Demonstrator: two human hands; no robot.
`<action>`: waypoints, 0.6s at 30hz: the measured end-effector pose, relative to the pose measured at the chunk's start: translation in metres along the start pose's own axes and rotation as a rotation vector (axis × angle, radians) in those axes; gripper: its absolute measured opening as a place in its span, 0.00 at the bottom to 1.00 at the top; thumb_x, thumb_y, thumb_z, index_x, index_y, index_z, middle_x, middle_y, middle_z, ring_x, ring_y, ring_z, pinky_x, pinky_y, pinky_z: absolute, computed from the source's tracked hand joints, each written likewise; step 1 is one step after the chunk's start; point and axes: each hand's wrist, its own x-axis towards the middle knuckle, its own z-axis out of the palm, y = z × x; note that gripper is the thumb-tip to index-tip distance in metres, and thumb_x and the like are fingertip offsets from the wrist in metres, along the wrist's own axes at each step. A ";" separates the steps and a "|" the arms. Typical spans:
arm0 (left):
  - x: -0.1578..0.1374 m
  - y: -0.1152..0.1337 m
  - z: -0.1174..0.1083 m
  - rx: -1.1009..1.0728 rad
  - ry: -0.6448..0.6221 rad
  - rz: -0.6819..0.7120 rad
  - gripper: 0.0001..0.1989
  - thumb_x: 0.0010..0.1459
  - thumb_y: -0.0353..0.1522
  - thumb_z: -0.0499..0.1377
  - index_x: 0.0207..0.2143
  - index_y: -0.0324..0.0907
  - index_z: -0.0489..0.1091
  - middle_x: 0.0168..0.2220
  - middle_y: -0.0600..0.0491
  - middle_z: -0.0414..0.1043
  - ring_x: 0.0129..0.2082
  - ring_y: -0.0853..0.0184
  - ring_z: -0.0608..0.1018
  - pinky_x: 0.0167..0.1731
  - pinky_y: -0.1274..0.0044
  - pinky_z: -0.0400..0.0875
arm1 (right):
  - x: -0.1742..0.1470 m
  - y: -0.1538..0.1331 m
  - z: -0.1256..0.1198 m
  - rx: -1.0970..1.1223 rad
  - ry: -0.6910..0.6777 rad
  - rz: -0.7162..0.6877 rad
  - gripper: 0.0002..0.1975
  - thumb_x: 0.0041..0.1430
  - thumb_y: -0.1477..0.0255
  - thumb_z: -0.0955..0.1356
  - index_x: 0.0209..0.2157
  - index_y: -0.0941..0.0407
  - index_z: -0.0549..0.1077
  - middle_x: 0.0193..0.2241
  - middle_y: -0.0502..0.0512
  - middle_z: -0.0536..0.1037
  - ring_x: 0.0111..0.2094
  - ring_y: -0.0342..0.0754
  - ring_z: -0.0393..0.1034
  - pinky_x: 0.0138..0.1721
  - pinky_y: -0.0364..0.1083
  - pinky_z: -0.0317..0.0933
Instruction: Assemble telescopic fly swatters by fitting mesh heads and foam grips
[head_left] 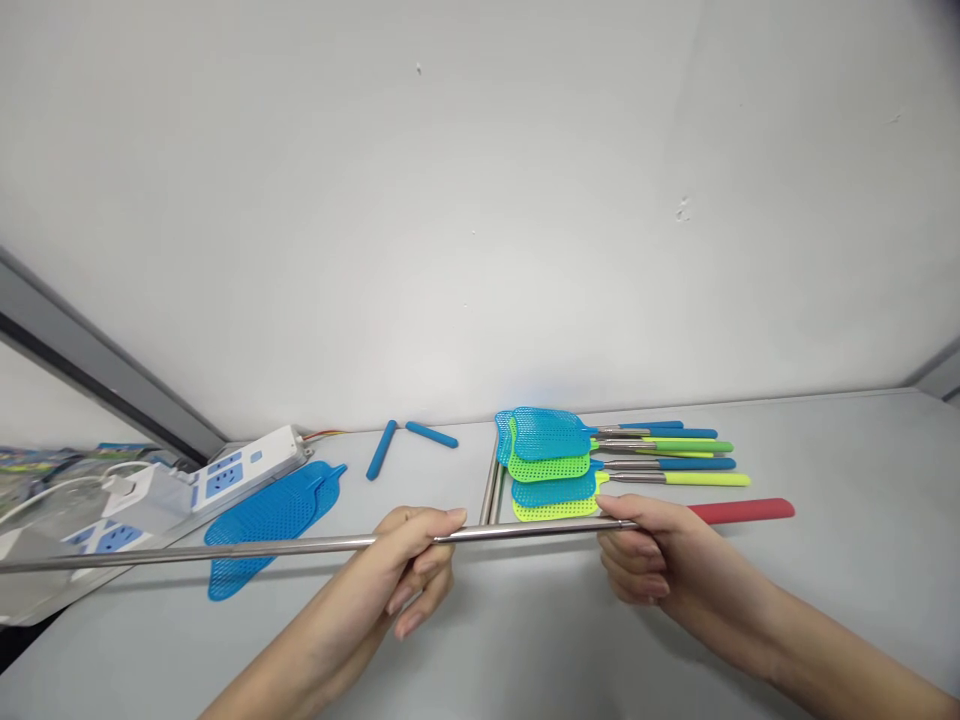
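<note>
A long metal telescopic rod (525, 531) with a red handle (742, 511) stretches across the view, its left end running out of the frame. My left hand (420, 560) pinches the rod near the middle, thumb on top. Closer to the red handle, my right hand (649, 550) is closed around the same rod. Just behind the rod lies a pile of fly swatters (551, 440) with blue and green mesh heads and metal shafts. Two metal rods (491, 492) lie on the table between my hands, partly hidden by the rod I hold.
Loose blue swatter heads (274, 510) lie at the left, beside a white power strip (247, 468) with plugged-in adapters and cables. Two blue handle sleeves (382, 450) rest near the wall. A pale wall (480, 250) closes off the back of the grey table (525, 640).
</note>
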 end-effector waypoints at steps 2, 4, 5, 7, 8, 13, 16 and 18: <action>0.000 0.001 0.001 0.019 0.008 -0.005 0.23 0.53 0.41 0.50 0.12 0.41 0.45 0.07 0.63 0.39 0.12 0.74 0.49 0.28 0.78 0.55 | 0.001 0.000 -0.001 -0.009 -0.009 0.005 0.21 0.52 0.64 0.61 0.14 0.57 0.47 0.15 0.44 0.45 0.17 0.38 0.37 0.23 0.44 0.35; 0.000 0.001 0.001 0.032 0.015 -0.008 0.23 0.52 0.42 0.50 0.13 0.41 0.45 0.07 0.63 0.40 0.12 0.74 0.49 0.28 0.78 0.55 | 0.001 0.000 -0.002 -0.016 -0.010 0.008 0.21 0.52 0.63 0.61 0.14 0.56 0.47 0.15 0.44 0.45 0.17 0.38 0.37 0.23 0.44 0.35; -0.001 0.001 0.001 0.033 0.020 -0.008 0.23 0.52 0.42 0.50 0.13 0.41 0.45 0.07 0.63 0.40 0.12 0.74 0.49 0.28 0.78 0.55 | 0.001 0.000 -0.002 -0.018 -0.009 0.008 0.21 0.52 0.63 0.61 0.14 0.56 0.47 0.15 0.44 0.45 0.17 0.38 0.37 0.23 0.44 0.35; -0.001 0.001 0.001 0.029 0.033 -0.011 0.22 0.52 0.42 0.50 0.13 0.41 0.45 0.07 0.63 0.39 0.12 0.74 0.48 0.29 0.78 0.55 | 0.001 0.001 -0.001 -0.023 -0.006 0.007 0.22 0.52 0.62 0.61 0.14 0.56 0.47 0.15 0.44 0.45 0.17 0.38 0.37 0.23 0.44 0.35; -0.001 0.001 0.001 0.028 0.038 -0.014 0.22 0.52 0.42 0.50 0.13 0.41 0.45 0.07 0.63 0.39 0.12 0.74 0.48 0.29 0.78 0.55 | 0.001 0.002 -0.001 -0.025 -0.005 0.006 0.22 0.52 0.62 0.61 0.14 0.56 0.47 0.15 0.44 0.45 0.17 0.38 0.37 0.23 0.44 0.35; -0.001 0.003 0.002 0.089 0.028 -0.010 0.23 0.53 0.43 0.48 0.13 0.42 0.46 0.07 0.63 0.41 0.13 0.74 0.49 0.29 0.78 0.55 | 0.001 0.004 -0.001 -0.072 0.017 -0.038 0.23 0.53 0.60 0.60 0.13 0.56 0.47 0.14 0.44 0.45 0.18 0.39 0.38 0.23 0.44 0.37; -0.001 0.005 0.004 0.125 0.022 0.005 0.23 0.54 0.43 0.48 0.13 0.42 0.46 0.07 0.63 0.41 0.13 0.74 0.49 0.30 0.78 0.55 | 0.002 0.006 -0.002 -0.134 0.032 -0.063 0.24 0.53 0.59 0.59 0.13 0.57 0.47 0.13 0.45 0.46 0.18 0.39 0.39 0.24 0.44 0.37; -0.001 0.005 0.004 0.137 0.021 0.008 0.23 0.54 0.43 0.47 0.13 0.42 0.46 0.07 0.63 0.42 0.13 0.73 0.49 0.30 0.78 0.55 | 0.003 0.006 -0.003 -0.175 0.045 -0.076 0.24 0.54 0.58 0.58 0.12 0.57 0.47 0.13 0.45 0.46 0.18 0.39 0.39 0.24 0.44 0.38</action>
